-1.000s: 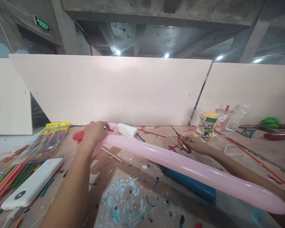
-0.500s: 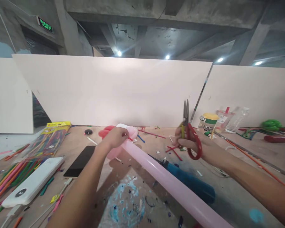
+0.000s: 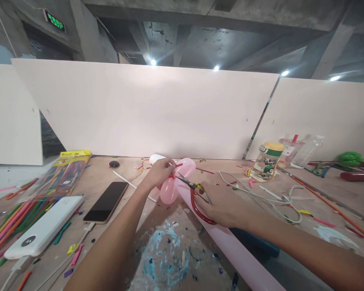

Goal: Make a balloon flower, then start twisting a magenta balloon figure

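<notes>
My left hand (image 3: 159, 173) pinches the twisted end of a long pink balloon (image 3: 230, 246), where small pink bubbles (image 3: 170, 191) bunch together. My right hand (image 3: 221, 204) grips red-handled scissors (image 3: 197, 198). Their blades point left and reach the twisted joint just beside my left fingers. The long pink tube runs from there down to the lower right, under my right forearm.
A black phone (image 3: 106, 201), a white power bank (image 3: 42, 226) and a packet of coloured balloons (image 3: 53, 182) lie at left. A blue pump (image 3: 255, 242) sits under the balloon. A yellow-lidded cup (image 3: 268, 161), bottles and white cable (image 3: 279, 198) lie at right. White boards (image 3: 145, 109) stand behind.
My right hand picked the scissors off the table, raised them, then brought them down and left to the balloon's twisted end. My left hand moved right with the balloon.
</notes>
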Demonstrator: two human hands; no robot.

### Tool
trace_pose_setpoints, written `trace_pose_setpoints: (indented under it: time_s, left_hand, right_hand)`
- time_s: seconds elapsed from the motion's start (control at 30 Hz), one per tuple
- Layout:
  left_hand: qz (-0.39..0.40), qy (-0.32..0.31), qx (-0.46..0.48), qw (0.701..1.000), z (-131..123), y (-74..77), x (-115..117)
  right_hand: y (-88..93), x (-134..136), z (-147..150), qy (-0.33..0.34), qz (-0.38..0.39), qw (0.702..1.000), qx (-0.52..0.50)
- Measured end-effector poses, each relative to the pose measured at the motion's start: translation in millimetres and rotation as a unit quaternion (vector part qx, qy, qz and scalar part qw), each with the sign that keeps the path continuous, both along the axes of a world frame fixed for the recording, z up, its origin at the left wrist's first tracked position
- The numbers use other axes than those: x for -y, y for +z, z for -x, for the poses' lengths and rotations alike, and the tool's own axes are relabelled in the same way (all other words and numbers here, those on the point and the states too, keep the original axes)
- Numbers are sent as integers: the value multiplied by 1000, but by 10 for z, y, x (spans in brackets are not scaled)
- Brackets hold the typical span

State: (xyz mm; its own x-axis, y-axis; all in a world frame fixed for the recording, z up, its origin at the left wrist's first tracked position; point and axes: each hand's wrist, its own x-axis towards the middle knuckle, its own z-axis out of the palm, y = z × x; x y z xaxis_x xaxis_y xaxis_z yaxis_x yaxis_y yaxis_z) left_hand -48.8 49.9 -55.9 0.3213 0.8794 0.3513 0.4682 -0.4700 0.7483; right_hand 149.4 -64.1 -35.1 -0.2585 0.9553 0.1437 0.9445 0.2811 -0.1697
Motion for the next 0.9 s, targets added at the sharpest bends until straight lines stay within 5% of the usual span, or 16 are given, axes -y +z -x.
trace_pose_setpoints:
  time_s: [0.27, 0.9]
  left_hand:
    - [-7, 28, 0, 1000, -15, -25, -20]
    - [-3, 17, 56, 998, -11, -28, -57]
  right_hand:
    - [11, -84, 93, 33, -53, 988, 143]
    - [110, -171, 170, 0, -49, 983, 179]
